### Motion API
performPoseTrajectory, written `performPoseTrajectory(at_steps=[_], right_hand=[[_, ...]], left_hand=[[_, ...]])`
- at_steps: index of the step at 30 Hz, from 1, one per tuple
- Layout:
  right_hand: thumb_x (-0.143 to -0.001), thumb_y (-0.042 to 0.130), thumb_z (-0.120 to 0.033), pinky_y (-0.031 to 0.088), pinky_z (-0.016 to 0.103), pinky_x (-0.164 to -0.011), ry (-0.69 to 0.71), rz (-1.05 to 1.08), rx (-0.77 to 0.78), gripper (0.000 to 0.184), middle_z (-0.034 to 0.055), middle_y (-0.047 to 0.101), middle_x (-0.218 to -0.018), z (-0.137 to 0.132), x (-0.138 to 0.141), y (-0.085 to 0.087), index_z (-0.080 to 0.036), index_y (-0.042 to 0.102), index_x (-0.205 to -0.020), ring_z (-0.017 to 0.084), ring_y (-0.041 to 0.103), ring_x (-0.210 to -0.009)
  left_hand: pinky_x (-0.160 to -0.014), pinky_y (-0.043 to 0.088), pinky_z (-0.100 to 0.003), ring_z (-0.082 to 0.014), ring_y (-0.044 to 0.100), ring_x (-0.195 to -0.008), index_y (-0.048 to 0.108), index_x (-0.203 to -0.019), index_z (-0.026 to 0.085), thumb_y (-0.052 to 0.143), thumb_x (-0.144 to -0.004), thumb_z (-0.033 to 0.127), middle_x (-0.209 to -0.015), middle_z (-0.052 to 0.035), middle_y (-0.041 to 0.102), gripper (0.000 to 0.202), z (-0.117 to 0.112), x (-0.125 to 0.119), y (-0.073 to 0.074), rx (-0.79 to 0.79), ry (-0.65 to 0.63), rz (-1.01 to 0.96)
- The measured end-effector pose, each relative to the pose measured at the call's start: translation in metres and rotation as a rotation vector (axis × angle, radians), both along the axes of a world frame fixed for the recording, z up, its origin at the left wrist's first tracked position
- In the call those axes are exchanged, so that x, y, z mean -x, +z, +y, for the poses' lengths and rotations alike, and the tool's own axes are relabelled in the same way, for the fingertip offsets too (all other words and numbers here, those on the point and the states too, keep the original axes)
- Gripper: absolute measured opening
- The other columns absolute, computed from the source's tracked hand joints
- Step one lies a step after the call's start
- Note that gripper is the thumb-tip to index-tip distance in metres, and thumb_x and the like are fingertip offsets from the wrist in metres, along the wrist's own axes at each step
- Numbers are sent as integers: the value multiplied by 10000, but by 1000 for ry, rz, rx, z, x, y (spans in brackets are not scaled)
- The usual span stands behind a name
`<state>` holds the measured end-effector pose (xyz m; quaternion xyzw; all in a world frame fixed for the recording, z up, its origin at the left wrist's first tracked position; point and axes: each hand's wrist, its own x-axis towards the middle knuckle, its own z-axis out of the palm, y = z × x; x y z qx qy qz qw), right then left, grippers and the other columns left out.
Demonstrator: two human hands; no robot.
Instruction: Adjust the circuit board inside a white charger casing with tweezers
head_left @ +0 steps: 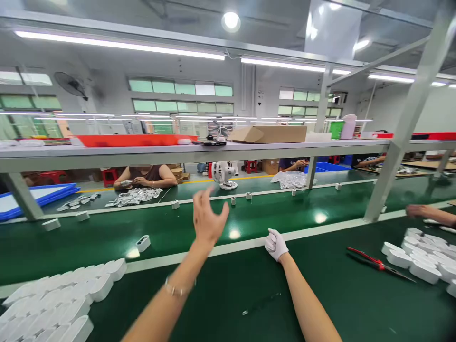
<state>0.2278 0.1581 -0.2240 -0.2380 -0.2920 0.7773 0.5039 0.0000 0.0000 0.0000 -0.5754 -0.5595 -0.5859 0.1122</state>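
Green counter [221,304], conveyor belt [107,232] behind it. Pile of white casings [53,304] at near left. Left hand [208,218] raised over the belt, fingers spread, empty. Right hand [276,243], white-gloved, fisted at the counter edge. One white casing [143,243] on the belt, left of both hands.

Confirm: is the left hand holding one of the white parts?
No. The bare left hand is raised, fingers spread and empty, above the green conveyor belt.
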Motion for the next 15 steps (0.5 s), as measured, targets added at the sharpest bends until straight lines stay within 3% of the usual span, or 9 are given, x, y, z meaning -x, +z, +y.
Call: performPoseTrajectory(at_steps=[3, 4, 6, 8, 10, 13, 15], right_hand=[[-939, 448, -410, 225, 143, -312, 30, -6, -13, 356, -99, 374, -492, 0, 0, 0, -129, 527, -735, 9, 239, -331], [-939, 448, -411, 227, 143, -313, 35, -12, -11, 357, -98, 377, -493, -1, 1, 0, -129, 527, -735, 10, 242, -332], [-937, 455, -403, 257, 140, -325, 39, -29, -1, 336, -86, 416, -524, -3, 2, 1, -127, 539, -765, 12, 283, -350], [-935, 465, -384, 314, 141, -355, 33, -45, 18, 295, -61, 477, -590, -4, 3, 2, -126, 556, -824, 19, 356, -394], [-932, 476, -367, 389, 157, -410, 19, -53, 43, 261, -30, 536, -681, -4, 5, 3, -126, 568, -894, 37, 444, -467], [-923, 492, -357, 484, 218, -535, -15, -52, 73, 249, 18, 592, -833, -1, 6, 5, -131, 574, -988, 81, 549, -615], [-920, 498, -355, 502, 241, -575, -33, -55, 83, 253, 30, 599, -879, 0, 7, 8, -133, 573, -1015, 96, 570, -664]], left_hand=[[-1062, 273, -448, -329, 323, -1259, 434, -1309, 216, 633, -740, 424, -1299, -149, 352, 638, 36, -5, 102, -141, 265, 213], [-1069, 245, -482, -345, 291, -1282, 415, -1327, 225, 632, -742, 446, -1342, -150, 327, 662, 49, -6, 127, -124, 302, 250], [-1069, 207, -534, -389, 205, -1327, 453, -1304, 189, 618, -746, 502, -1414, -159, 279, 661, 70, -8, 160, 6, 322, 305], [-1078, 134, -581, -434, 96, -1354, 546, -1198, 79, 552, -778, 555, -1472, -198, 205, 635, 85, -11, 175, 149, 356, 332], [-1075, 97, -609, -465, 70, -1348, 542, -1187, 7, 539, -784, 572, -1489, -232, 163, 695, 93, -13, 180, 233, 391, 324], [-1047, 127, -630, -513, 113, -1313, 434, -1257, -68, 641, -707, 594, -1467, -282, 171, 885, 100, -13, 187, 286, 399, 198], [-996, 154, -671, -543, 105, -1292, 345, -1236, -178, 685, -693, 554, -1399, -361, 228, 973, 102, -12, 198, 310, 325, 145]])
